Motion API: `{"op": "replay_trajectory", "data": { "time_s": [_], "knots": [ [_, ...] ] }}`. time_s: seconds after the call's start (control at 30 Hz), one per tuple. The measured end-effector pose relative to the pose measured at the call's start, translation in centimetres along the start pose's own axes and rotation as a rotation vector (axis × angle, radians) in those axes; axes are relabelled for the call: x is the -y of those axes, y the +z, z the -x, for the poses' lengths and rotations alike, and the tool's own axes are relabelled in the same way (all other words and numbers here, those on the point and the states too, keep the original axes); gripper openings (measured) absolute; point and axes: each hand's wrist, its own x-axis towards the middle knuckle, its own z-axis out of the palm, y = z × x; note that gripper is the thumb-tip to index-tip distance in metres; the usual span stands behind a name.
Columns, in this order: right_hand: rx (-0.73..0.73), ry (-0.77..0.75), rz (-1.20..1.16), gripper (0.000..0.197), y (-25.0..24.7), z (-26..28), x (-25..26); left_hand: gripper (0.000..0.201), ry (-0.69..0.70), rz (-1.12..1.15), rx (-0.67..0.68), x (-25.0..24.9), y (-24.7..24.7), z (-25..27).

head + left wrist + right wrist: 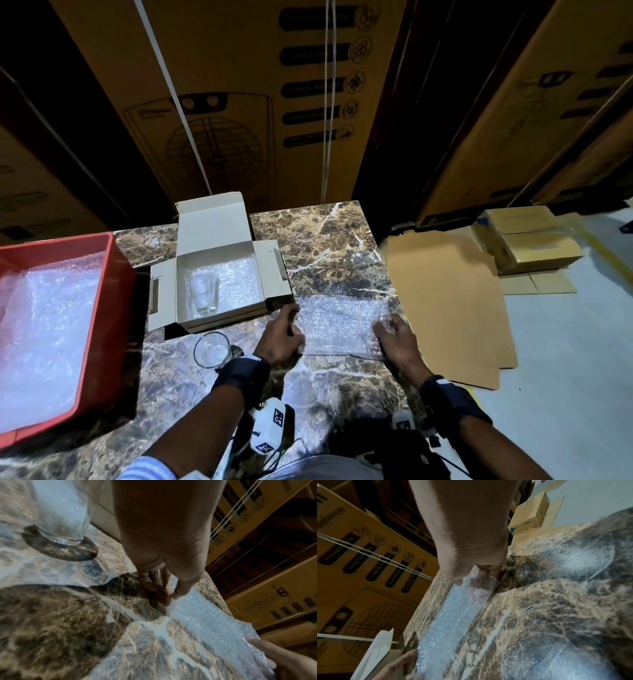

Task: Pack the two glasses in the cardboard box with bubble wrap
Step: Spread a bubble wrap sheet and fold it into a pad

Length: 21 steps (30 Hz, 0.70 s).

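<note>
Both hands pinch one bubble wrap sheet [339, 325] flat on the desk [342, 246]: left hand [281, 337] at its left edge, right hand [397, 342] at its right. One glass [211, 349] stands just left of the left grip; the other glass [203, 289] lies inside the cardboard box [219, 274] beyond it.

Beside the left hand [281, 334], its wrist covers the standing glass [211, 348] rim's near edge, and the bubble wrap sheet [337, 327] veils the right hand [397, 339] fingertips.
</note>
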Motion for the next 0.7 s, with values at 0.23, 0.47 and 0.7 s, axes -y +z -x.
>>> {"op": "replay_trajectory", "data": {
  "time_s": [0.23,0.47,0.7],
  "knots": [
    [-0.01,-0.009,0.036,0.047,-0.4,0.5,0.5,0.055,0.006,-0.056,-0.021,0.4,0.2,-0.9],
    [-0.151,-0.102,0.066,0.019,0.6,0.4,0.2,0.052,-0.013,-0.238,-0.082,1.1,0.7,-1.2],
    [-0.232,-0.133,0.481,0.04,1.4,0.4,-0.5,0.033,0.091,-0.313,-0.22,-0.4,0.9,-0.5]
  ]
}}
